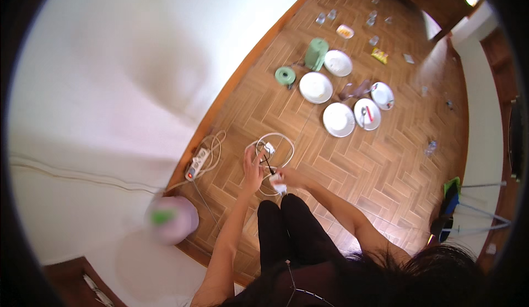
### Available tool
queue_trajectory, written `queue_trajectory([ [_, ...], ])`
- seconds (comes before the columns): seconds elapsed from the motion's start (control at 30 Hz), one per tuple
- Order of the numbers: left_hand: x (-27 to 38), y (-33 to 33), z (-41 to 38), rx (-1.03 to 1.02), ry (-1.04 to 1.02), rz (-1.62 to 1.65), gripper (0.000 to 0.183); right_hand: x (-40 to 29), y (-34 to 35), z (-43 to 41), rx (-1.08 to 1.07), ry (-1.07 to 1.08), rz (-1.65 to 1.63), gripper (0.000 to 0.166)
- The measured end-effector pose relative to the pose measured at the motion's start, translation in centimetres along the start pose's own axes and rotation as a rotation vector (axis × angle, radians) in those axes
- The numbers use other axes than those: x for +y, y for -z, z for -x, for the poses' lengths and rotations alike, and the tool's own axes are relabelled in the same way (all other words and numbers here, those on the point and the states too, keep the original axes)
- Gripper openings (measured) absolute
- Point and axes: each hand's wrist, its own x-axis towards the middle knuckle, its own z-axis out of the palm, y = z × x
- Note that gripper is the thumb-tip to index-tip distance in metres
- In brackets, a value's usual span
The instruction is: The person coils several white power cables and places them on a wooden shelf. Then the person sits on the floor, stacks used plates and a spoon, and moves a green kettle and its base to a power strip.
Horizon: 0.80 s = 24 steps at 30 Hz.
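Note:
Low over the wood-pattern floor, my right hand (289,178) grips a white adapter block (278,183) with a black cable running up from it. My left hand (253,170) is beside a looped white cable (292,150), fingers apart; whether it touches the thin black cord there I cannot tell. A small white plug or adapter (269,147) lies within the loop, just beyond my left fingertips. To the left, along the wall, a white power strip (197,163) with a lit red switch rests on the floor beside its coiled cord.
Several white bowls (315,87) stand beyond my hands, near a green electric kettle (316,54) and its round green base (285,75). A blurred, pale round container (173,220) is at the lower left. Clear plastic cups or bottles (320,18) and a yellow packet (379,55) lie farther off.

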Motion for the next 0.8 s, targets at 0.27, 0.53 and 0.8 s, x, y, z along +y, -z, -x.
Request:
queue_trajectory([
  [0.27, 22.0, 16.5, -3.7, -0.216, 0.029, 0.323, 0.025, -25.8, 12.9, 24.7, 0.115, -0.017, -0.397, 0.033],
  [0.53, 42.1, 26.4, -1.7, -0.352, 0.099, 0.732, 0.037, -37.0, 18.4, 37.1, 0.743, 0.252, -0.603, 0.025],
  [0.8, 48.3, 34.5, 0.4, -0.326, 0.035, 0.6, 0.03, -41.1, 16.5, 39.3, 1.138, 0.279, -0.265, 0.038],
])
